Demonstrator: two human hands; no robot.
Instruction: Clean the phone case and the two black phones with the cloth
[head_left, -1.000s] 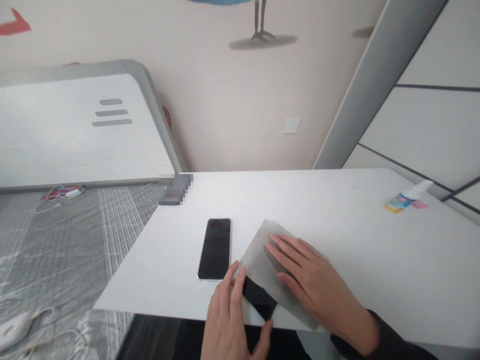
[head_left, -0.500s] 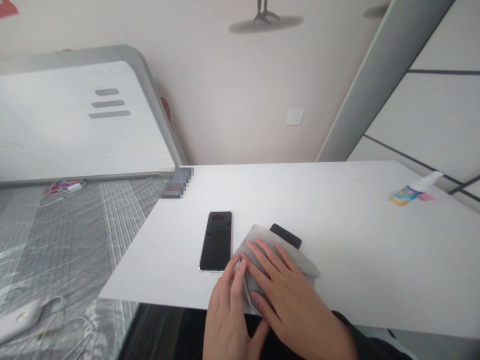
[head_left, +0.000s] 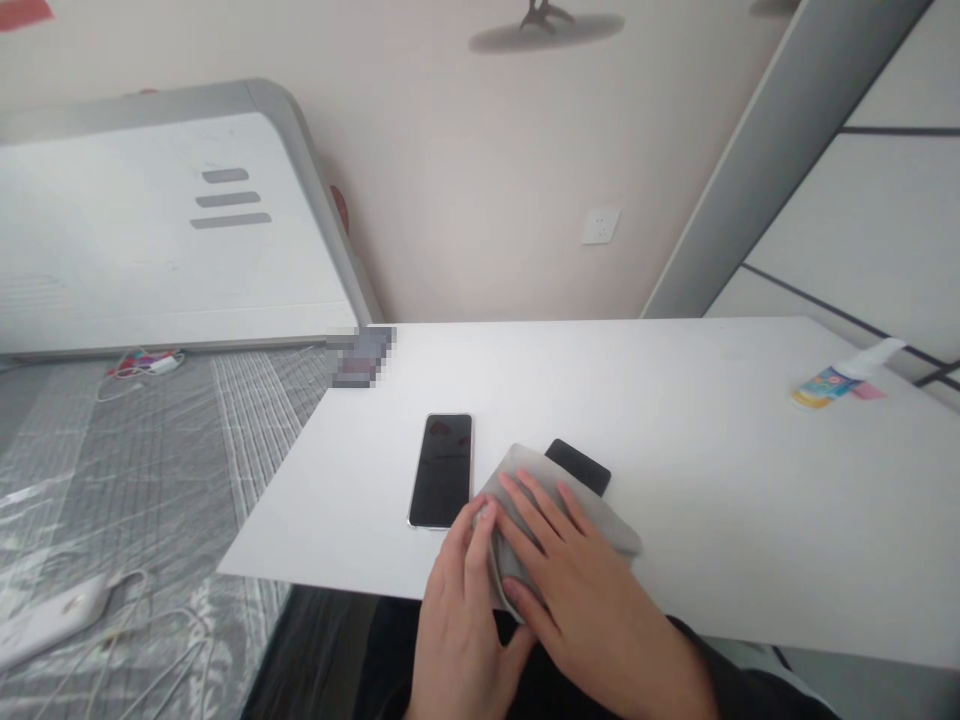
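Observation:
A soft grey piece, which looks like a folded cloth [head_left: 517,460], lies at the front edge of the white table. My right hand [head_left: 570,590] rests flat on it with the fingers spread. At its left edge, the slightly bent fingertips of my left hand [head_left: 461,600] touch it, thumb held apart near the right thumb. A black flat rectangular thing [head_left: 579,466] pokes out from behind the cloth's upper right side, partly covered. Left of the cloth lies a smartphone [head_left: 442,470], its dark screen facing up.
On the white table [head_left: 675,400], a white bottle [head_left: 840,377] with a coloured label stands at the far right, by a pink piece. A blurred-out item [head_left: 362,357] sits at the back left corner. Beside the table is a bed [head_left: 247,420] with cables and a white device.
The view has shifted slightly, so the table and everything on it sit a little further right and up. Both hands keep nearly the same pose on the cloth.

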